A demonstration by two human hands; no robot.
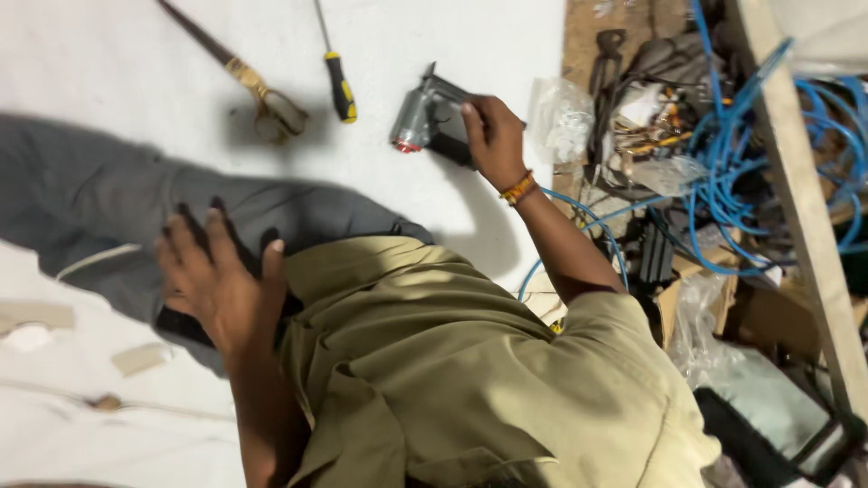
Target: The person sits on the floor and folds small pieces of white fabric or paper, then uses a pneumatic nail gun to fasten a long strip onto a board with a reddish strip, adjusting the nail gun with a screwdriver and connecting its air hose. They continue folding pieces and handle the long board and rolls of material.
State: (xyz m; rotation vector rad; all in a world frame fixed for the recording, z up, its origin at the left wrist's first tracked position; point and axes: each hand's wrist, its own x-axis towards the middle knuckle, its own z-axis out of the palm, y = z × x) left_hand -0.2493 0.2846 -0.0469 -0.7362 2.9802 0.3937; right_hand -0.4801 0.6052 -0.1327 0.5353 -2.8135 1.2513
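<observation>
My right hand [493, 137], with an orange thread band at the wrist, grips the black handle of a grey and black nail gun [425, 117] with a red tip. The gun lies on the white floor [108, 54]. My left hand [217, 280] rests flat on my grey-trousered thigh [81, 190], fingers spread and holding nothing. My khaki shirt [452, 380] fills the lower middle of the view.
A yellow and black screwdriver [342, 86] and long brass-handled shears [262, 99] lie left of the gun. On the right are a crumpled plastic bag [561, 117], pliers [608, 54], coiled blue hose [723, 163], a wooden batten [805, 208] and mixed clutter. Cardboard scraps [136, 359] lie at the left.
</observation>
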